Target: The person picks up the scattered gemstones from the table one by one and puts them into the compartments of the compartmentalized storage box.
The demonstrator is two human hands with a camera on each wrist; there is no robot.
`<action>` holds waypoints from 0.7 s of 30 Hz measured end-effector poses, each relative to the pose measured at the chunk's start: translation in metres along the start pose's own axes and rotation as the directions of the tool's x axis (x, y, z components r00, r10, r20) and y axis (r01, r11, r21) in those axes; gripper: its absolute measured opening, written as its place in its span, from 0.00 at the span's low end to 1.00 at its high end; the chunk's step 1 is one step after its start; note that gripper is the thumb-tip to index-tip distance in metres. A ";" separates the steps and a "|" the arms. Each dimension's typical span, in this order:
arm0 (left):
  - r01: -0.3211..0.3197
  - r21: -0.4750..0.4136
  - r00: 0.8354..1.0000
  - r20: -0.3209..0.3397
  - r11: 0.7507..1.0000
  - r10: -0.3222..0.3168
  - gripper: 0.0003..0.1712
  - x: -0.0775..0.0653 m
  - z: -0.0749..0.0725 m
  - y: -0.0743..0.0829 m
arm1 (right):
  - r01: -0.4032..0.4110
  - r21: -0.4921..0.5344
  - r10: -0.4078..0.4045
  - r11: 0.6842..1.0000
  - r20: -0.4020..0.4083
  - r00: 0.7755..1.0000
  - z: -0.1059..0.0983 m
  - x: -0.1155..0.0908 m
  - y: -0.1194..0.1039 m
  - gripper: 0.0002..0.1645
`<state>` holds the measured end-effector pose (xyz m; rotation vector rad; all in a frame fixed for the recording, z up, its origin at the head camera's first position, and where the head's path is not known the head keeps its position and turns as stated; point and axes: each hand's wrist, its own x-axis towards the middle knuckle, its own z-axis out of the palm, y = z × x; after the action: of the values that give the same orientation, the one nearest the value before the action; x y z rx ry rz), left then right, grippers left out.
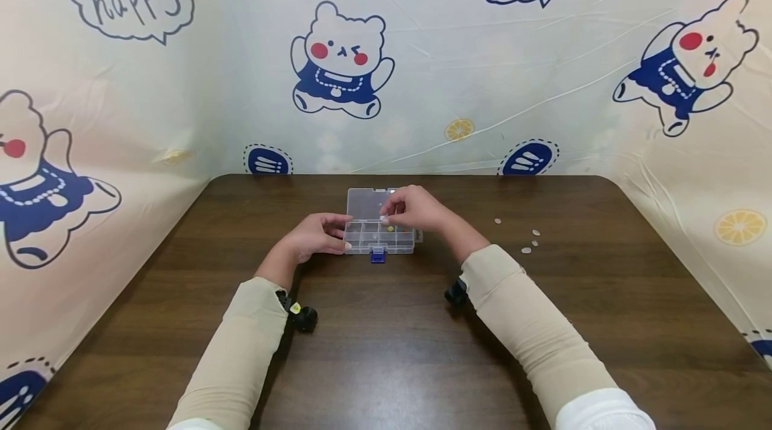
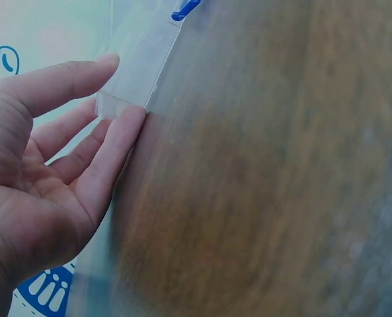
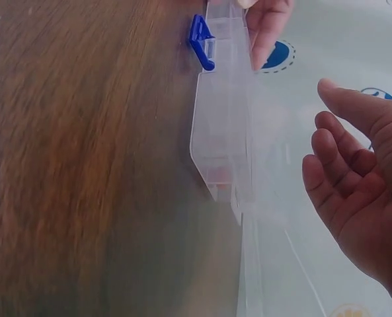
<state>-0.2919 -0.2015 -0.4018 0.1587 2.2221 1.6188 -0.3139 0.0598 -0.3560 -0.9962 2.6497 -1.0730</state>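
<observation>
A clear plastic compartment box (image 1: 369, 239) lies on the table with its lid (image 1: 362, 202) raised at the back. A blue latch (image 1: 377, 256) sits at its front. My left hand (image 1: 316, 236) holds the box's left end, thumb and fingers at its corners. Over the middle compartments hovers my right hand (image 1: 416, 207), fingers bent and thumb near the forefinger. In the right wrist view that hand (image 3: 361, 158) shows a gap between thumb and forefinger, with nothing visible in it. A small yellow piece (image 1: 391, 229) shows in one compartment.
To the right of the box, several small pale discs (image 1: 527, 250) lie scattered on the brown wooden table (image 1: 374, 329). A printed cloth backdrop (image 1: 422, 82) stands behind the table and at both sides.
</observation>
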 end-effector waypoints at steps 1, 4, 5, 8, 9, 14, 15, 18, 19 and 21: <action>0.001 -0.001 1.000 0.000 1.000 -0.001 0.40 0.000 0.000 0.000 | 0.000 0.001 0.000 1.000 0.002 1.000 0.001 0.001 0.000 0.04; 0.001 -0.004 1.000 0.005 1.000 -0.001 0.41 0.000 0.000 0.000 | 0.003 -0.006 -0.003 1.000 0.007 1.000 0.003 0.004 0.000 0.04; 0.002 -0.005 1.000 0.005 1.000 -0.002 0.41 0.000 0.000 0.000 | 0.005 -0.010 -0.005 1.000 0.008 1.000 0.004 0.005 0.000 0.04; 0.003 -0.008 1.000 0.008 1.000 -0.002 0.41 0.000 0.000 0.000 | 0.005 -0.017 -0.005 1.000 0.010 1.000 0.007 0.010 -0.001 0.05; 0.002 -0.009 1.000 0.010 1.000 -0.002 0.41 0.000 -0.001 -0.001 | 0.007 -0.018 -0.007 1.000 0.012 1.000 0.008 0.011 -0.001 0.05; 0.007 -0.009 1.000 0.007 1.000 -0.007 0.41 0.002 -0.001 -0.002 | 0.015 0.001 -0.015 1.000 0.016 1.000 0.013 0.017 -0.004 0.05; 0.006 -0.008 1.000 0.007 1.000 -0.006 0.41 0.002 -0.001 -0.002 | 0.017 0.005 -0.017 1.000 0.016 1.000 0.014 0.018 -0.005 0.05; 0.002 -0.004 1.000 0.008 1.000 -0.001 0.40 0.001 -0.001 -0.002 | 0.017 0.021 -0.018 1.000 0.015 1.000 0.017 0.020 -0.006 0.06; 0.002 -0.004 1.000 0.009 1.000 -0.002 0.40 0.001 -0.001 -0.002 | 0.015 0.027 -0.015 1.000 0.013 1.000 0.018 0.021 -0.006 0.06; 0.000 -0.007 1.000 0.012 1.000 0.000 0.40 0.001 -0.002 -0.002 | 0.011 0.039 -0.012 0.999 0.009 1.000 0.021 0.023 -0.005 0.06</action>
<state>-0.2929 -0.2031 -0.4030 0.1665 2.2074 1.6206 -0.3217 0.0306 -0.3653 -1.0077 2.6083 -1.1156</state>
